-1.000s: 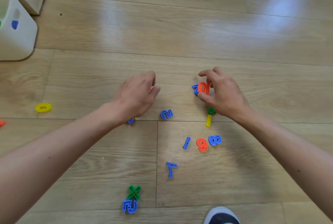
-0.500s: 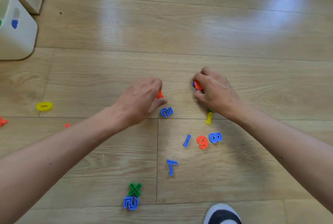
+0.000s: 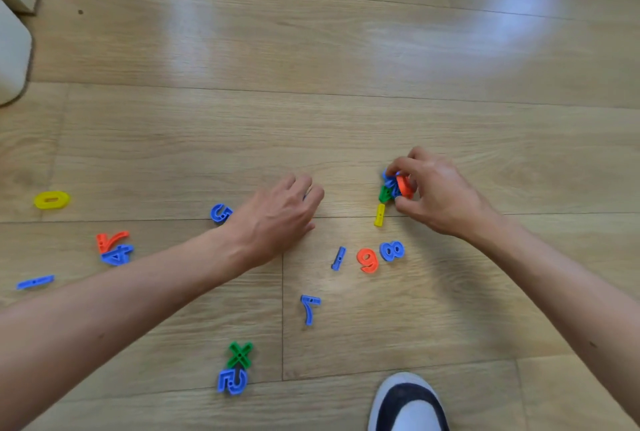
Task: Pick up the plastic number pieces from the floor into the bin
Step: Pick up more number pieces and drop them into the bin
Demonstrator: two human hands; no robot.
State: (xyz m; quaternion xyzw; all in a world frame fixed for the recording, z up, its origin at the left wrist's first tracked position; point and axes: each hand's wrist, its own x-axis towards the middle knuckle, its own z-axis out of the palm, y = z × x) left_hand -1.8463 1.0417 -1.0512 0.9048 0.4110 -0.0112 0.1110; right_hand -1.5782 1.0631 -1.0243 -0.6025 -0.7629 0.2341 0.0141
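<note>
My right hand (image 3: pixel 443 193) is shut on a small bunch of number pieces (image 3: pixel 394 186), blue, orange and green, just above the wooden floor. A yellow 1 (image 3: pixel 379 215) lies right below that bunch. My left hand (image 3: pixel 277 214) rests knuckles up with its fingers curled down onto the floor; what is under them is hidden. A blue 5 (image 3: pixel 220 213) lies beside its wrist. Between my arms lie a blue 1 (image 3: pixel 338 258), an orange 9 (image 3: pixel 367 259), a blue 8 (image 3: pixel 392 250) and a blue 7 (image 3: pixel 310 308). The white bin (image 3: pixel 12 59) shows only partly at the far left edge.
More pieces lie to the left: a yellow 0 (image 3: pixel 52 200), an orange piece (image 3: pixel 110 240) on a blue 4 (image 3: pixel 117 255), and a blue bar (image 3: pixel 34 282). A green X (image 3: pixel 240 354) and blue 2 (image 3: pixel 232 381) lie near me. My shoe (image 3: pixel 408 406) is at the bottom.
My right hand closed on the orange and blue pieces and gathered a green one. My left hand slid right over a blue piece. The view shifted right, so the bin is nearly out of frame.
</note>
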